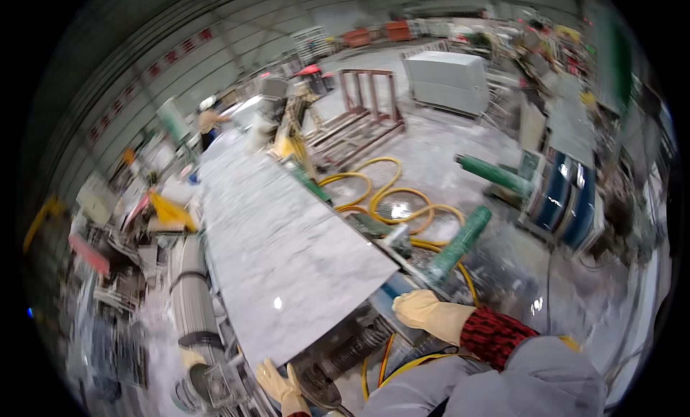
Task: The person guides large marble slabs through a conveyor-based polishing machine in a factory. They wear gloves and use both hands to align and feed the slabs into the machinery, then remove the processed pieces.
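Observation:
A long white marble-like slab with grey veins lies on a machine bed, running from near me toward the far left. My left hand, in a cream rubber glove, is at the slab's near left corner. Its fingers are stretched with the thumb apart, and nothing shows in its grip. My right hand wears a matching glove below a red and black sleeve. It is closed at the blue end of the machine frame, right of the slab's near edge; whatever its curled fingers hold is hidden.
Looped yellow hose lies on the wet floor to the right. Green cylinders stick out beside it. A reddish metal rack and a pale box-shaped block stand beyond. A ribbed grey roller is at left. Another person stands far left.

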{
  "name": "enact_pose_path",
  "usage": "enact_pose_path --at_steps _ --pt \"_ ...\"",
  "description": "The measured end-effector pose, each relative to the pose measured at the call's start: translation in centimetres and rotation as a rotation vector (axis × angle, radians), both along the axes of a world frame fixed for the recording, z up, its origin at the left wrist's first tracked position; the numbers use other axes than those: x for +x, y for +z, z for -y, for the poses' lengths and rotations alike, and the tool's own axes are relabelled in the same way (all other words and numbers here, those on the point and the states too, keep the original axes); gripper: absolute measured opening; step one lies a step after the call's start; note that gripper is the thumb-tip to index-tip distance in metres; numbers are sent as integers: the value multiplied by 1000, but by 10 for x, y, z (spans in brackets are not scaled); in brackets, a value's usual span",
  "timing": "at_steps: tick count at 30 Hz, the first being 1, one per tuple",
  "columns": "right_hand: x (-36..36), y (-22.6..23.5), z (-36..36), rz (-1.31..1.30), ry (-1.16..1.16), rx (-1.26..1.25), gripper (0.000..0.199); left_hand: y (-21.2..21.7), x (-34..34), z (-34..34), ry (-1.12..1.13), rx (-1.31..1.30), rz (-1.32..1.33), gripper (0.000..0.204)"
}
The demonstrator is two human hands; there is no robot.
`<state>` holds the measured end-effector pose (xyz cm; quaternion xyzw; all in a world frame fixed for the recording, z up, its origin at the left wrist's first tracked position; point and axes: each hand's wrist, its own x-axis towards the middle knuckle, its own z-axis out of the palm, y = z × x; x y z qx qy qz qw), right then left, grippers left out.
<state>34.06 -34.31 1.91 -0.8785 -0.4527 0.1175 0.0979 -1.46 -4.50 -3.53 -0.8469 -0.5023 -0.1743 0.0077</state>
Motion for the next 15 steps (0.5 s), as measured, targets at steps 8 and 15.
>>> enact_pose_path --at_steps 8,15 --pt "-12 -3 -2 108 121 164 22 -3 -22 5 21 -27 147 69" --pt "-13 -16 16 149 235 288 29 0 -22 7 -9 -38 184 67"
